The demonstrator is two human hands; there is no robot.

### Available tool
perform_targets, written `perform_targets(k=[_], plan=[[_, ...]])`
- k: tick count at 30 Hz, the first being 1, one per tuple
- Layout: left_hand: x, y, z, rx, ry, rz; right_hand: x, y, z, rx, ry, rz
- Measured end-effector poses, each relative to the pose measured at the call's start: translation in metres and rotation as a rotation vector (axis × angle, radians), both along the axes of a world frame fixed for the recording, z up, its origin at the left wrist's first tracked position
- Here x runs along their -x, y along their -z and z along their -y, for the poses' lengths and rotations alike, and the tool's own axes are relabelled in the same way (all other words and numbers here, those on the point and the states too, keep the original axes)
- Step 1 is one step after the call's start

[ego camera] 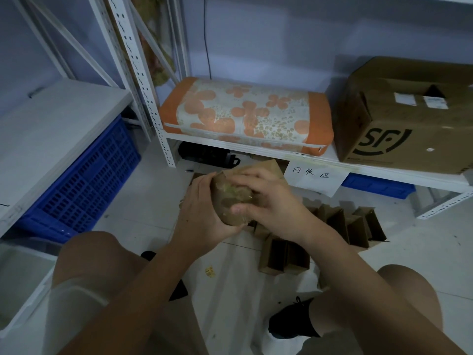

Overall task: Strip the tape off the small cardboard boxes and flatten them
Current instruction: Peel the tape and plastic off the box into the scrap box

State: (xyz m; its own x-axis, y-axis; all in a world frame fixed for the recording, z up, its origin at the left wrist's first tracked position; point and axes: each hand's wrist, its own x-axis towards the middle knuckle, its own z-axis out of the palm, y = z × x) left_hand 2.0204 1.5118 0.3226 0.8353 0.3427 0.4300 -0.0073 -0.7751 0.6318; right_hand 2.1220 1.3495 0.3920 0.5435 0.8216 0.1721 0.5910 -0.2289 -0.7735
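A small brown cardboard box (231, 201), with clear tape and torn patches on its face, is held above the floor between both hands. My left hand (202, 211) wraps round its left and lower side. My right hand (268, 201) grips it from the right, thumb pressed on the front and fingers curled over the top. Several more small boxes (343, 226) lie opened and part-flattened on the white floor just right of and below my hands. A yellowish scrap of tape (210, 272) lies on the floor between my knees.
A white metal shelf (256, 147) carries an orange flowered cushion (245, 114) and a big brown SF carton (404, 119), with a handwritten paper label (317, 176) hanging from its edge. A blue crate (87, 180) sits under the shelf at left. My knees and black shoes (289, 321) fill the foreground.
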Motion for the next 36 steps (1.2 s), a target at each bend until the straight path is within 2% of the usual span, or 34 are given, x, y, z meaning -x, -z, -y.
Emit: perform_targets(k=[4, 10, 14, 18, 20, 26, 30, 34, 36], plan=[[0.000, 0.003, 0.001, 0.002, 0.000, -0.048, 0.004, 0.008, -0.004, -0.024, 0.075, 0.160], [0.004, 0.002, -0.002, 0.125, 0.004, -0.110, 0.002, 0.003, -0.002, -0.152, 0.236, -0.065], [0.005, 0.005, -0.004, 0.232, 0.026, -0.225, 0.000, 0.006, 0.001, -0.226, 0.288, -0.119], [0.006, 0.010, -0.005, 0.348, 0.160, -0.264, -0.002, 0.008, 0.002, -0.352, 0.301, -0.286], [0.007, 0.006, -0.003, 0.323, 0.209, -0.263, -0.001, 0.008, 0.001, -0.359, 0.304, -0.319], [0.008, -0.003, -0.001, 0.093, 0.208, -0.270, -0.003, 0.015, 0.005, -0.269, 0.264, -0.358], [0.008, -0.005, 0.001, 0.065, 0.159, -0.271, 0.001, 0.011, 0.006, -0.164, 0.219, -0.178], [0.009, -0.005, 0.005, 0.038, 0.125, -0.236, 0.004, 0.014, 0.003, 0.102, 0.263, 0.026], [0.009, -0.004, 0.006, 0.006, 0.092, -0.216, 0.005, 0.017, 0.002, 0.193, 0.333, 0.030]])
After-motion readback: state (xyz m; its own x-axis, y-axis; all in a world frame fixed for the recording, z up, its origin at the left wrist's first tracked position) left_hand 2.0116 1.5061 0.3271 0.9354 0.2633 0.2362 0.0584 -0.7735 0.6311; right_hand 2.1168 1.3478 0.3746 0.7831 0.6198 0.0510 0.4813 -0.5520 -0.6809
